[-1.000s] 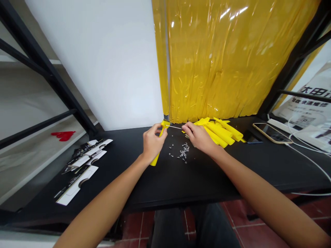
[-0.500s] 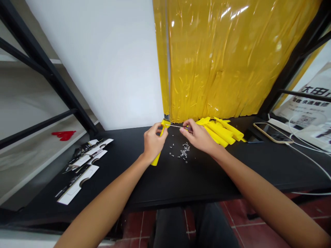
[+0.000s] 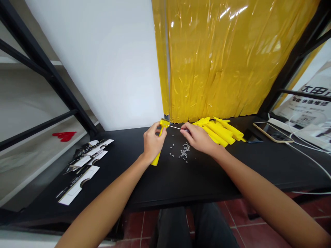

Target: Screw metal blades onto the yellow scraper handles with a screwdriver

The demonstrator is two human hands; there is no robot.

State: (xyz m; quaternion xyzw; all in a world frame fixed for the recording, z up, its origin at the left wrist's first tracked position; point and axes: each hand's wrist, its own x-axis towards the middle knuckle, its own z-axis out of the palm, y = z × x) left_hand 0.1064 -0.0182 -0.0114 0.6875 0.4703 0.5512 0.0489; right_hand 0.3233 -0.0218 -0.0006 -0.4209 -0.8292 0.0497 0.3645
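My left hand (image 3: pixel 153 142) is closed around a yellow scraper (image 3: pixel 156 159), its wide head up and its handle slanting down toward the table. In my right hand (image 3: pixel 198 138) is a screwdriver (image 3: pixel 174 127), pinched by its dark handle, most of which my fingers hide. The thin metal shaft points left, and its tip meets the scraper's head. Whether a screw sits under the tip is too small to tell. Small loose screws and nuts (image 3: pixel 184 151) lie scattered on the black table between my hands. Just beyond my right hand is a pile of similar yellow scrapers (image 3: pixel 223 133).
Printed cardboard sleeves (image 3: pixel 79 186) lie at the left of the black table (image 3: pixel 165 189). On the right are a phone (image 3: pixel 272 133) with white cables (image 3: pixel 307 156) and a dark flat device (image 3: pixel 252 136). A yellow plastic curtain (image 3: pixel 214 62) and white panel (image 3: pixel 103 69) stand behind.
My right hand has turned a little around the screwdriver, its fingers now curled lower and closer together. My left hand and the scraper have hardly moved.
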